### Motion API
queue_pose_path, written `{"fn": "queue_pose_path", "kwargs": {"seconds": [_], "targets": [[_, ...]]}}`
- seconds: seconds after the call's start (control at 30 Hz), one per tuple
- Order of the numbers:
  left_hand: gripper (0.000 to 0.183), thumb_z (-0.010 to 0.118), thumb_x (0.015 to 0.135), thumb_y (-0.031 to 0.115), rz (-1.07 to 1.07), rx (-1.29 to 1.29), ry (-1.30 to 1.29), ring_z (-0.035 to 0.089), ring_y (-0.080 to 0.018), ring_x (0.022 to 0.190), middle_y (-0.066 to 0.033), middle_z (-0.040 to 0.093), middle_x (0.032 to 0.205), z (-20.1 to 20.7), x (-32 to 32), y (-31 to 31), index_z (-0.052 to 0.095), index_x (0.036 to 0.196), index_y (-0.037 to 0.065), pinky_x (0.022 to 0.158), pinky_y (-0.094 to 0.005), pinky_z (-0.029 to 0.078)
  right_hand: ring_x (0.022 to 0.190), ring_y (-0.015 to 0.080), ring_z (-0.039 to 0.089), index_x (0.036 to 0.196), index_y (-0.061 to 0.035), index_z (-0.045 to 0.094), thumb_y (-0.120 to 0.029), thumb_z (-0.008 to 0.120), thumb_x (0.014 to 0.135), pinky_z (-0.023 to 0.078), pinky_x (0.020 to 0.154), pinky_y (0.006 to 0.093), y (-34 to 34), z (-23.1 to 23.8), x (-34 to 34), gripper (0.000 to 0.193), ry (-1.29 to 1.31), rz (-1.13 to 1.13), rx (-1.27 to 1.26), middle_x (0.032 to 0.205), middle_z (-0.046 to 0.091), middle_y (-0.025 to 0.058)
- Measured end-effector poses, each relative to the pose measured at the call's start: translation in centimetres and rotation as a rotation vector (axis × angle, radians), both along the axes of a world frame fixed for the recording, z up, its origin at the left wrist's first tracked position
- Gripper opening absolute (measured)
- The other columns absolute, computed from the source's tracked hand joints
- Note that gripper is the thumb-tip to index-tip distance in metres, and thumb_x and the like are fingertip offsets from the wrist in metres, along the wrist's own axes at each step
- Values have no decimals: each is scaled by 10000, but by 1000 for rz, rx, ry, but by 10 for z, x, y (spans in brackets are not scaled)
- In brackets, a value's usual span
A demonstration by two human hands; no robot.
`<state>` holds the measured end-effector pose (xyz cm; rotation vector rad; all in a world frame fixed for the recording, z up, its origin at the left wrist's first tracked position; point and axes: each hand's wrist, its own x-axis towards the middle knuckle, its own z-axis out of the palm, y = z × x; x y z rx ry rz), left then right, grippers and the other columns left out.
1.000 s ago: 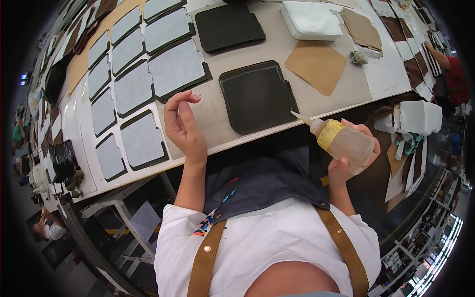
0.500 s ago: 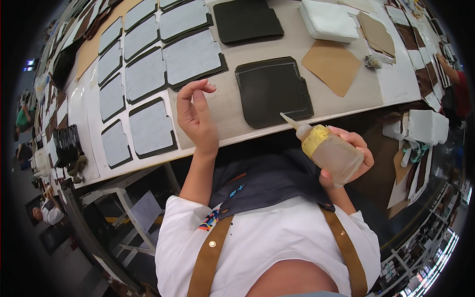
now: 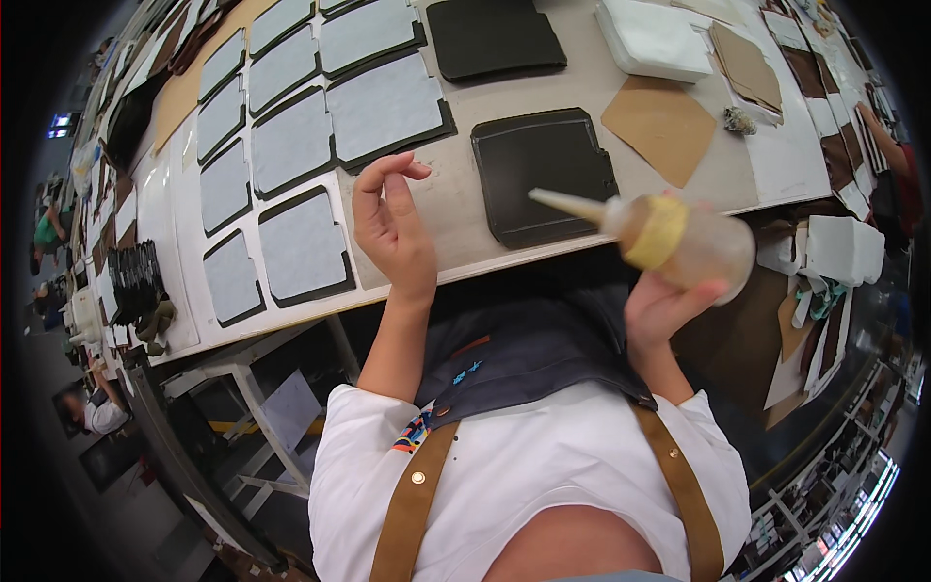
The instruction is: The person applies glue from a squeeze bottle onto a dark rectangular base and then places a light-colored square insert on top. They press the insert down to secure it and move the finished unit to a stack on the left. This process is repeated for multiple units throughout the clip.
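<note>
My right hand [image 3: 664, 306] grips a clear squeeze bottle [image 3: 713, 247] with a yellow band and a long pale nozzle. The bottle lies nearly level above the table's near edge, its nozzle pointing left over a black panel [image 3: 538, 170]. A thin glossy line runs along that panel's edges; the nozzle tip seems apart from it. My left hand [image 3: 396, 233] is raised left of the panel, fingers loosely curled in, thumb beside the forefinger, with nothing seen in it. Left of it, black pieces topped with pale grey sheets [image 3: 301, 242] lie in rows.
Behind the panel sits a stack of black panels [image 3: 495, 39]. A tan sheet [image 3: 659, 131], a white block-like stack [image 3: 650, 39] and brown sheets [image 3: 747, 68] are at the right. Below the table's right side are white packages [image 3: 839, 247]. Other people work at both far sides.
My right hand has swung the bottle from a slant to nearly level, its nozzle rising and shifting left off the panel's near edge. My left hand keeps its curled pose.
</note>
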<state>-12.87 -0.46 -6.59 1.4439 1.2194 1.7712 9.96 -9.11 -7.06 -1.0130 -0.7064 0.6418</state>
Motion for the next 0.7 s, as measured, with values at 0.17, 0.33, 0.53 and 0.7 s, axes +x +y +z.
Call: {"fn": "queue_pose_path", "kwargs": {"seconds": [0.17, 0.33, 0.53, 0.7], "targets": [[217, 460, 1085, 106, -3, -1, -21, 610, -152, 953, -79, 652, 967, 1, 1, -2, 633, 1124, -19, 931, -311, 479, 1341, 264, 497, 1472, 13, 421, -575, 439, 1060, 333, 1173, 430, 48, -15, 115, 718, -95, -415, -24, 1460, 506, 163], [218, 457, 1086, 105, -10, -23, -20, 607, -148, 951, -75, 650, 963, 0, 2, -1, 635, 1119, -16, 927, -306, 476, 1401, 311, 420, 1439, 82, 439, -504, 428, 1087, 293, 1173, 448, 49, -46, 168, 684, -433, -544, -346, 1532, 416, 194], [208, 473, 1082, 106, -58, -86, -5, 602, -135, 955, -63, 649, 972, 1, 3, 0, 644, 1128, -3, 930, -298, 467, 1454, 344, 352, 1446, -4, 500, -182, 624, 1006, 276, 1189, 470, 71, 16, 135, 491, -1080, -662, -187, 1592, 346, 187], [202, 504, 1076, 116, -209, -142, -50, 605, -131, 976, -65, 661, 986, 17, 11, 7, 659, 1128, -3, 945, -292, 453, 1337, 344, 508, 1256, -15, 653, -154, 739, 903, 410, 1115, 412, 152, 41, 102, 389, -1349, 20, -109, 1407, 566, 149]]}}
